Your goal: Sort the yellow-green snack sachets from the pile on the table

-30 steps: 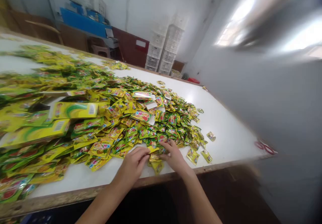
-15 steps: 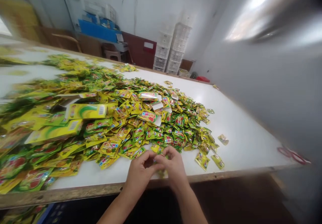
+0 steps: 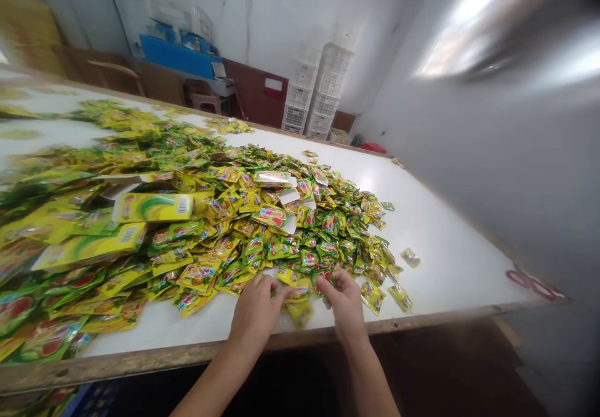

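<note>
Yellow-green foil sachets (image 3: 262,236) lie in a wide heap on a white-topped table (image 3: 450,267) with a worn wooden edge. The left hand (image 3: 255,317) and right hand (image 3: 342,301) rest half-curled on the heap's near edge, though whether either grips a sachet cannot be told. Yellow cartons (image 3: 152,207) lie on the heap, and stacked white plastic crates (image 3: 319,89) stand against the far wall beside a low stool (image 3: 202,103)

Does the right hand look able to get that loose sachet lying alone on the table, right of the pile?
Probably yes. The right hand is at the pile's near edge, and the loose sachet lies off to its right on the white tabletop. Only a few flat sachets lie between, nothing tall.
</note>
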Motion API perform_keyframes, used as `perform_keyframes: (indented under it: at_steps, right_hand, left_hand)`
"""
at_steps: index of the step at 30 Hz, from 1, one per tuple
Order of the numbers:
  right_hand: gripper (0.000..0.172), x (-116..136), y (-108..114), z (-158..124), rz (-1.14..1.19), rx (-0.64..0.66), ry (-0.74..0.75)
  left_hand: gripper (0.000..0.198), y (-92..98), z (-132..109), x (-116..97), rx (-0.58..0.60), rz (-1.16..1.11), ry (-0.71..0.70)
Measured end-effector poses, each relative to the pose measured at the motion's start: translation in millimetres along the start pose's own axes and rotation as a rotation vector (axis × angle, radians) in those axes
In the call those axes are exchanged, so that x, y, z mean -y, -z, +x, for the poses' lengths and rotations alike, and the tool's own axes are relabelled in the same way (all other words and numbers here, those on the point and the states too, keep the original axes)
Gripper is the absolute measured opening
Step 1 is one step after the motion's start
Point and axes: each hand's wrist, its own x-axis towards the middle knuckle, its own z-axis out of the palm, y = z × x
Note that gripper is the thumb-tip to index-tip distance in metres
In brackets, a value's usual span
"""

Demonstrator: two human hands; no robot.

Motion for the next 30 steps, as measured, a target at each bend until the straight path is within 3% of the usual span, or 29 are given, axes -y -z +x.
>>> perform_keyframes:
  at_steps: [5,8,14,18,23,25,28,30]
  right_hand:
    - [0.034,-1.6,-4.8,-2.4,0.055,0.093,-0.055]
    - [0.033,-7.1,-14.7,-9.4,0.064,0.105,-0.078]
    - [0.034,-16.7,-44.0,-18.5,0.077,0.055,-0.051]
    - [0.029,-11.4,-56.8,-23.0,-0.049,-0.017,0.051]
    - [0.019,-13.9,-67.8,-33.8,-0.186,0.164,0.056]
    - [0.018,-18.6,-73.5,-38.9,-0.209,0.134,0.069]
    - [0.03,-18.5,-80.4,-43.1,-0.285,0.058,0.15]
    - [0.034,-12.0,-81.6,-42.0,-0.368,0.093,0.212]
  left_hand:
    - [0.024,-18.2,9.5,-0.3,-0.044,0.115,-0.044]
    - [0.02,-16.2,7.4,2.8,-0.019,0.074,-0.017]
    - [0.01,9.3,-15.8,-7.7,0.129,-0.189,0.011]
    - [0.032,23.6,-32.0,-25.4,0.237,-0.602,0.211]
    - [0.026,33.6,-38.6,-20.3,0.047,-0.751,0.3]
    - [0.023,36.3,-39.0,-13.7,0.016,-0.795,0.298]
    - [0.021,40.3,-39.3,-8.0,-0.001,-0.906,0.305]
    - [0.021,42.8,-40.0,-7.3,0.013,-0.969,0.309]
